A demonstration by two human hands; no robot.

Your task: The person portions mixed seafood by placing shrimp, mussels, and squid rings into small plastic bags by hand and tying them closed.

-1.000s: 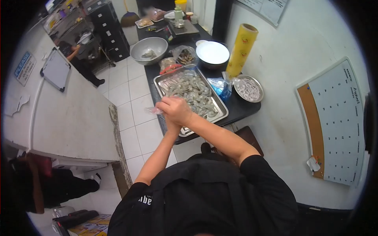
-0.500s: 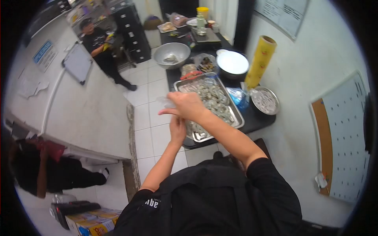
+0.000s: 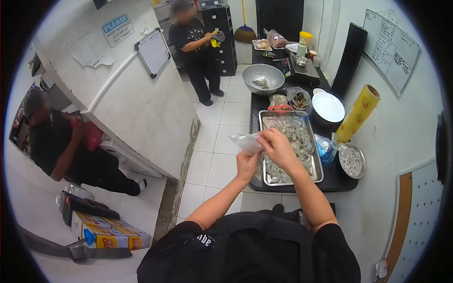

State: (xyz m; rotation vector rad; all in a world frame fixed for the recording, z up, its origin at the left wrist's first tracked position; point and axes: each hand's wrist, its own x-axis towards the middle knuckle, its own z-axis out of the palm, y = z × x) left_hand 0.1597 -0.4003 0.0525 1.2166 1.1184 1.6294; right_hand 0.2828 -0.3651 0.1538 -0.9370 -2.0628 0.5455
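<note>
In front of me a small clear plastic bag [image 3: 245, 141] is held up between both hands, above the near left part of the metal tray [image 3: 293, 182]. My left hand [image 3: 247, 165] is closed around its lower part. With fingertips pinched, my right hand [image 3: 277, 150] grips the bag's right side. What the bag contains, if anything, I cannot make out. Grey raw shrimp [image 3: 303, 140] lie spread over the tray, partly hidden by my right hand and forearm.
On the black table [image 3: 337, 183] stand a steel bowl [image 3: 263, 71], a white-topped container [image 3: 329, 106], a bowl of pale rings [image 3: 352, 161], a yellow wrap roll [image 3: 359, 113] and a scale [image 3: 302, 69]. One co-worker [image 3: 192, 47] stands at the back, another [image 3: 71, 146] at left.
My view has swung left and up, so the tray appears further right. My right hand has come down from above my left hand to its right side, pinching the bag.
</note>
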